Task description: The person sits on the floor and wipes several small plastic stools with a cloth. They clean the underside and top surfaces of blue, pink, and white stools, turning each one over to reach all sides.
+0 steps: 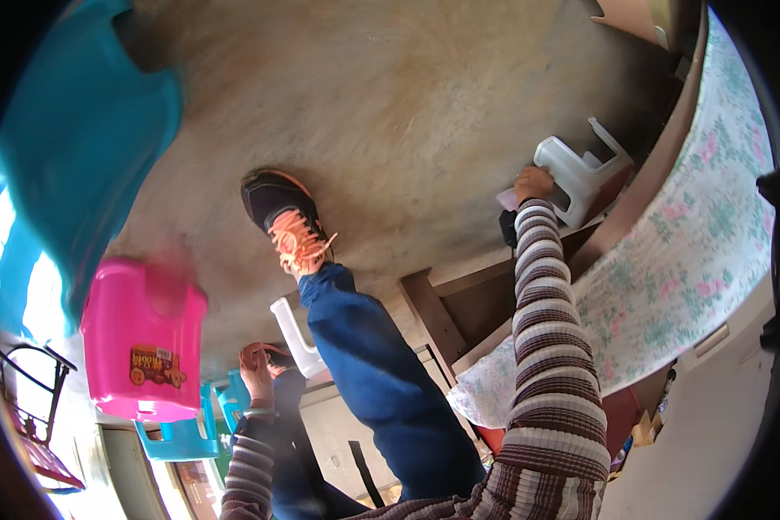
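My right hand (534, 184), at the end of an outstretched striped sleeve, has its fingers closed at the edge of a white plastic stool (569, 170). That stool lies tipped beside the brown wooden frame under a floral cover. Just below the hand a small pale pink piece (507, 199) and a black object (508, 227) show; whether the hand touches them is unclear. My left hand (255, 372), with a bracelet at the wrist, hangs by my leg. Its fingers are curled, and what they may hold cannot be made out.
A large teal plastic chair (97, 123) is at the left, near a bright pink plastic stool (144, 338). Smaller blue stools (179, 442) sit lower down. A second white stool (297, 338) is partly behind my leg. The floral cover (676, 279) spreads along the right side.
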Tool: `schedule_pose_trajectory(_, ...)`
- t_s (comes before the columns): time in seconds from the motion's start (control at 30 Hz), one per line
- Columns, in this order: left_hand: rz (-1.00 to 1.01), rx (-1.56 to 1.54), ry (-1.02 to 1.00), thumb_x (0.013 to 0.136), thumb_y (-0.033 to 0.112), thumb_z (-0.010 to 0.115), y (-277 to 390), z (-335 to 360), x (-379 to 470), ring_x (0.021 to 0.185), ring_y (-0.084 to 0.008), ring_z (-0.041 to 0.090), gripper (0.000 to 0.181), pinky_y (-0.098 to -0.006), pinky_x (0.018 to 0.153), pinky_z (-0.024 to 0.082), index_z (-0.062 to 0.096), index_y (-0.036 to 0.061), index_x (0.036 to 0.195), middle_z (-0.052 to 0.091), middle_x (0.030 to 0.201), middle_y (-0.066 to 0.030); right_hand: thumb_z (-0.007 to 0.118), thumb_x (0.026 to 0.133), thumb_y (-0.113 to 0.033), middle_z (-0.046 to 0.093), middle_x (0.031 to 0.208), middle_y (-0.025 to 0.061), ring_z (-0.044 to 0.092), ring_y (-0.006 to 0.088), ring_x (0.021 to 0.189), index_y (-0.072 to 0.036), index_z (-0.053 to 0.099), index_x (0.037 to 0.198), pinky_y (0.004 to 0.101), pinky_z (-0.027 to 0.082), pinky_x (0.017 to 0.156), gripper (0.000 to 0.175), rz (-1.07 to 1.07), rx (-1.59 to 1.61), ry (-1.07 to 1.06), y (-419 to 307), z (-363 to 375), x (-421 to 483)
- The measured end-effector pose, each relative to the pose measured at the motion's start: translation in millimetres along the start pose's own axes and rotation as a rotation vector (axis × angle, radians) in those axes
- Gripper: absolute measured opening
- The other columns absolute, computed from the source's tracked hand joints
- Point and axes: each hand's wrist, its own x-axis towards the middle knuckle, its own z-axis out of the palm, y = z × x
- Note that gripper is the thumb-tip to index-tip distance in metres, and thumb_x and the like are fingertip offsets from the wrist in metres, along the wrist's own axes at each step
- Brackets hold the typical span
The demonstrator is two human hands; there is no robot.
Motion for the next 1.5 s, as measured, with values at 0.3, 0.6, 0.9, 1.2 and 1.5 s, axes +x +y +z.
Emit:
schedule_pose_trajectory(0.3, -0.062, 0.051, -0.111, 0.092, 0.012, 0.056, 39, 1, 13, 0.071, -0.0145, 0.062, 0.015, -0.027, 0.065, 0.051, 0.059, 0.0025, 0.104, 0.062, 0.089, -0.0067, 0.072, 0.077, -0.032, 0.028, 0.149, 0.0212, 0.061, 0.0315, 0.107, -0.01, 0.025, 0.146, 0.0379, 0.055, 0.083, 0.086, 0.437, 0.163, 0.115, 39, -22, 43)
schedule_pose_trajectory(0.6, -0.122, 0.05, -0.155, 0.095, 0.016, 0.055, 65, -4, 13, 0.07, -0.0144, 0.063, 0.017, -0.027, 0.067, 0.052, 0.06, 0.0022, 0.103, 0.064, 0.089, -0.0076, 0.08, 0.066, -0.041, 0.048, 0.134, 0.0226, 0.062, 0.032, 0.107, -0.005, 0.045, 0.133, 0.0385, 0.05, 0.091, 0.083, 0.086, 0.083, -0.245, 59, -41, 49)
schedule_pose_trajectory(0.9, -0.074, -0.077, -0.184, 0.094, 0.014, 0.055, 53, 3, -5, 0.072, -0.0148, 0.064, 0.015, -0.0269, 0.067, 0.052, 0.06, 0.0032, 0.103, 0.065, 0.092, -0.0072, 0.074, 0.069, -0.044, 0.064, 0.12, 0.0081, 0.06, 0.0242, 0.113, -0.018, 0.069, 0.111, 0.0346, 0.047, 0.095, 0.049, -0.177, 0.074, -0.44, -4, -41, -11)
schedule_pose_trajectory(1.2, -0.119, -0.386, -0.254, 0.093, 0.015, 0.054, 54, 4, -36, 0.074, -0.0151, 0.063, 0.019, -0.027, 0.07, 0.053, 0.062, -0.001, 0.1, 0.064, 0.091, -0.009, 0.056, 0.08, -0.054, 0.065, 0.117, 0.006, 0.059, 0.0226, 0.112, -0.021, 0.069, 0.11, 0.0351, 0.048, 0.088, 0.046, -0.478, 0.143, -0.205, -81, -200, -137)
schedule_pose_trajectory(1.5, 0.068, -0.583, -0.146, 0.095, 0.011, 0.053, 55, -78, -88, 0.076, -0.012, 0.059, 0.014, -0.0264, 0.067, 0.049, 0.061, -0.0003, 0.098, 0.063, 0.086, -0.005, 0.051, 0.086, -0.056, 0.068, 0.103, 0.0164, 0.064, 0.0342, 0.098, -0.006, 0.069, 0.103, 0.0427, 0.049, 0.082, 0.056, -0.5, 0.307, 0.006, -44, -347, -362)
